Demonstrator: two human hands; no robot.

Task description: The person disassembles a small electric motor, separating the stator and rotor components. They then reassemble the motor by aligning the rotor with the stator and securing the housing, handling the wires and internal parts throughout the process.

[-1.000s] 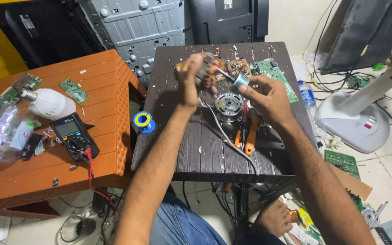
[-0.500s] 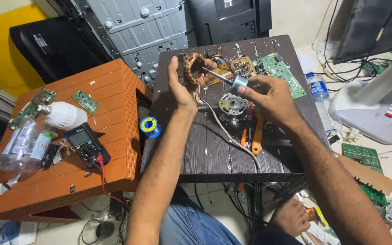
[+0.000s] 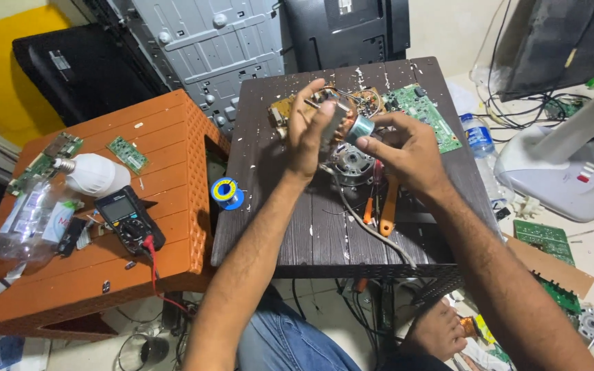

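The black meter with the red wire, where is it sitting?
The black meter lies on the orange table, left of the person's arms, just below the white bulb and left of the solder spool.

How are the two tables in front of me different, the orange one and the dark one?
The orange table is ribbed plastic with slotted sides; the dark table is wood-grained, speckled with white. The orange table carries a multimeter and a white bulb; the dark table carries a green circuit board and motor parts. Both are cluttered with electronics.
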